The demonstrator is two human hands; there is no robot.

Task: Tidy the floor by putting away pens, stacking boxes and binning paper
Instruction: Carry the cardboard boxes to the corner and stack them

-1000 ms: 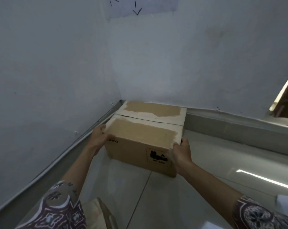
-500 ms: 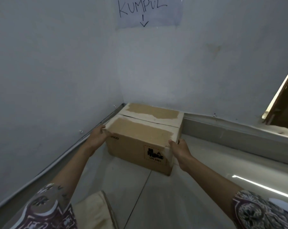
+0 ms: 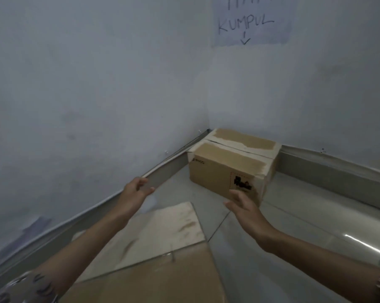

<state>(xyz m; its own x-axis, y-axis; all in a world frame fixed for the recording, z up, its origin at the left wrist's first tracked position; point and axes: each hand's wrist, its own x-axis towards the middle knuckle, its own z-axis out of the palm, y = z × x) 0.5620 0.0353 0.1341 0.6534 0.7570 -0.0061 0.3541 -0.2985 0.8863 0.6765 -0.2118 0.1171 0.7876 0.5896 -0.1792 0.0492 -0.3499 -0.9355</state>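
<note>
Both hands (image 3: 139, 191) withdrawn, box (image 3: 230, 169) beyond fingers (image 3: 237, 196).

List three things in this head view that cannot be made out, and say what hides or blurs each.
1. Sign: its top line is cut off by the upper edge; only "KUMPUL" and an arrow read.
2. Corner box: the black label print is blurred, and the right hand covers its lower part.
3. Near box: cut off by the bottom edge and crossed by the left arm, so its full shape is unknown.
</note>
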